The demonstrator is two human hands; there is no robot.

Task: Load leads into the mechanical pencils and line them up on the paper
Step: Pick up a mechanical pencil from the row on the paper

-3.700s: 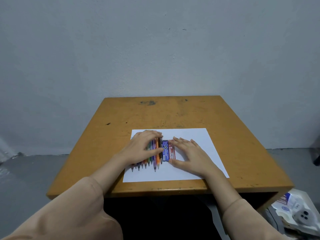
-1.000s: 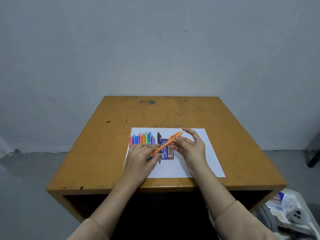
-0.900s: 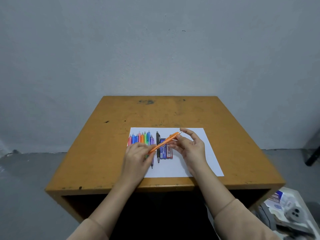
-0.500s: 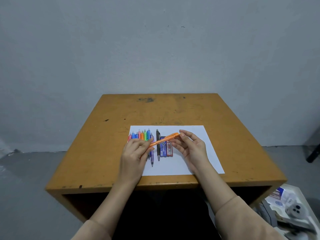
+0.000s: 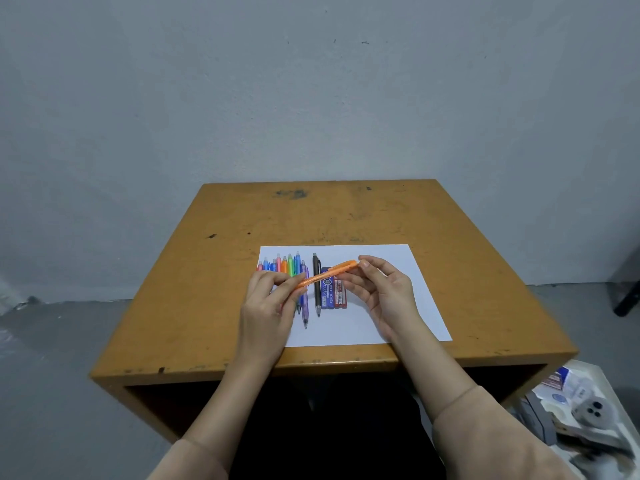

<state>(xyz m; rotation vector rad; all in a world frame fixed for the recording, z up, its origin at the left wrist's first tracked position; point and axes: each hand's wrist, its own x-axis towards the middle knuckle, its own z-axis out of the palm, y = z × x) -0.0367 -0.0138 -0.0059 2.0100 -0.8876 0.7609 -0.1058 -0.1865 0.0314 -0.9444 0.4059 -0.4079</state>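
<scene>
An orange mechanical pencil (image 5: 327,273) is held slantwise above the white paper (image 5: 391,320). My left hand (image 5: 268,303) pinches its lower end and my right hand (image 5: 384,292) pinches its upper cap end. Several coloured pencils (image 5: 282,264) lie in a row at the paper's far left, partly hidden by my left hand. A purple pencil (image 5: 305,304) and a black pencil (image 5: 317,284) lie beside them. A blue lead case (image 5: 327,295) and a red lead case (image 5: 340,296) lie side by side just right of the black pencil.
The paper rests on a worn orange-brown wooden table (image 5: 207,306) against a grey wall. Low at the right, on the floor, stands a white tray (image 5: 585,407) with boxes and small items. A dark leg (image 5: 627,299) of some furniture shows at the far right.
Both hands lifted the orange pencil off the row and hold it between them. Over the last second it tilted a little flatter; the camera shifted slightly.
</scene>
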